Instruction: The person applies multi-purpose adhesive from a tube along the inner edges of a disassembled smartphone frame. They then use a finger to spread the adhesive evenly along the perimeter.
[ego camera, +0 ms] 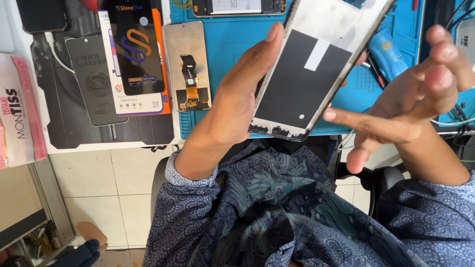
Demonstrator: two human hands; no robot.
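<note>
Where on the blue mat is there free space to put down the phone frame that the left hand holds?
The blue mat is bare between the loose screen part and the left hand holding the phone frame. Its right side is crowded: a blue tool and cables lie near the right hand. The white bench on the left is filled with packages.

black-and-white phone frame [307,74], blue work mat [227,44], navy patterned shirt [277,207]

white-orange screen box [133,54], pink tissue pack [20,113]
</note>
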